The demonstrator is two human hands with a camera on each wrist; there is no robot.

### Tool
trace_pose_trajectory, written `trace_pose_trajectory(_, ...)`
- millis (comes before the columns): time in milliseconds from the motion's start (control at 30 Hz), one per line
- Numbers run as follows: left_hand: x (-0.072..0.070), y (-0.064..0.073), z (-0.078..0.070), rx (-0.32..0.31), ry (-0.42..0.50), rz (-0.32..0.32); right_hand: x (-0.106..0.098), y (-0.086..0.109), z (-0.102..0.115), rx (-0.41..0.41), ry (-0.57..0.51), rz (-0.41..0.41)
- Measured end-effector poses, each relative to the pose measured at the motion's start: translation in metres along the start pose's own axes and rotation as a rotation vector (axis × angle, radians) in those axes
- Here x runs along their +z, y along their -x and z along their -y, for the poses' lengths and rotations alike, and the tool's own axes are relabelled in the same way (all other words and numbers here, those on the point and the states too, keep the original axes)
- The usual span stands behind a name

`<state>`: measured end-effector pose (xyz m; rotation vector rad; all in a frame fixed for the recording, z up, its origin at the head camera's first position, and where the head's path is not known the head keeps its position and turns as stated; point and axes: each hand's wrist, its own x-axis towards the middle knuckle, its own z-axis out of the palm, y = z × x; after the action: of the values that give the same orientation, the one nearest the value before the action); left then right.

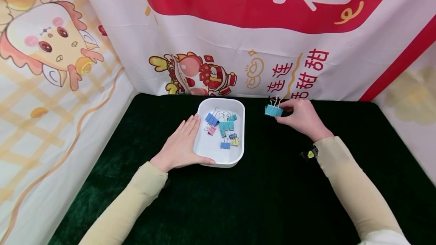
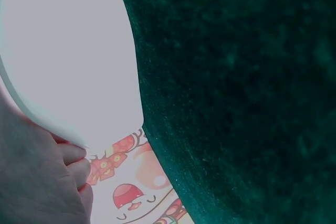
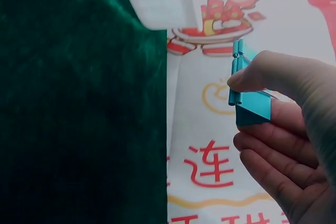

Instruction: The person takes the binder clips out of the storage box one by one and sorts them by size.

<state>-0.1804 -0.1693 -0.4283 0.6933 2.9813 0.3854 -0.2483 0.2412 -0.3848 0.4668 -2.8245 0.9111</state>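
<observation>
Binder clip (image 1: pixel 273 110), teal with silver wire handles, sits pinched between thumb and fingertips of the right hand (image 1: pixel 301 118), held just right of the white tray (image 1: pixel 238 154). Left of that tray, the left hand (image 1: pixel 180 144) lies flat with straight fingers against its side wall, thumb along the near rim. Only the head view shows the small blue, teal, pink and yellow clips (image 1: pixel 223 127) lying inside the tray. The right wrist view shows the held clip edge-on. Behind the tray, red characters (image 1: pixel 299 73) on the banner (image 1: pixel 238 41) read 连连 and 甜甜.
</observation>
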Motion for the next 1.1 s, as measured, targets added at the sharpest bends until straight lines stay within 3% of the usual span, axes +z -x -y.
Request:
trace_pose_trajectory(267,-0.001,0.0,0.0,0.006,-0.003,0.001,0.0,-0.003,-0.017,0.033,0.019,0.03)
trace_pose_trajectory(567,0.0,0.0,0.001,0.001,-0.006,0.006,0.015,-0.009,-0.036,0.06,0.024,0.148)
trace_pose_trajectory(1100,0.001,0.0,0.001,0.001,0.0,0.007,0.04,-0.018,-0.041,0.076,0.026,0.206)
